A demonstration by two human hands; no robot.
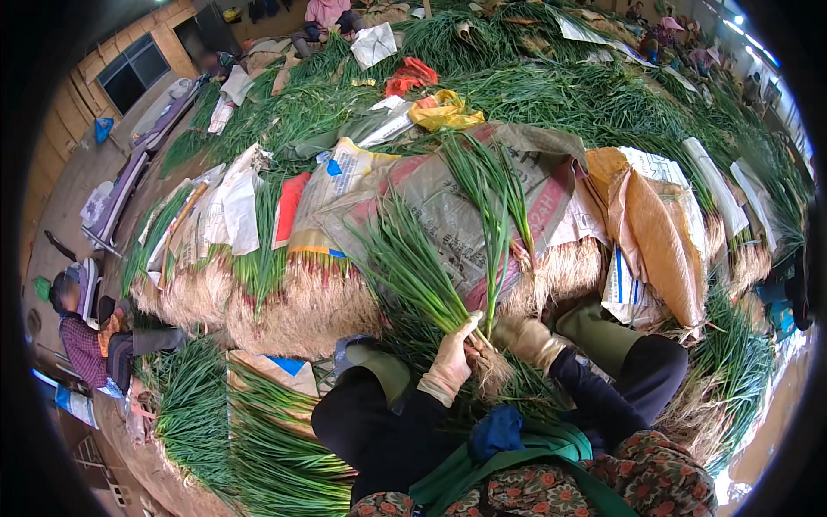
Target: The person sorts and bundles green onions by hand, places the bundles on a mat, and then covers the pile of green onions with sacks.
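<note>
My left hand, in a pale glove, is closed around a bunch of green onions; their leaves point up and left, and their roots hang to its right. Just right of it, my gloved right hand is blurred near the stem of a green onion that stands upright beside the bunch; its fingers are too unclear to read. A few more green onions with pinkish bases lie on a grey woven sack in front of me.
Rooted green onion bundles form a row ahead, partly under sacks. A brown sack lies at right. More green onions lie at lower left. A person sits at far left; another person sits at the back.
</note>
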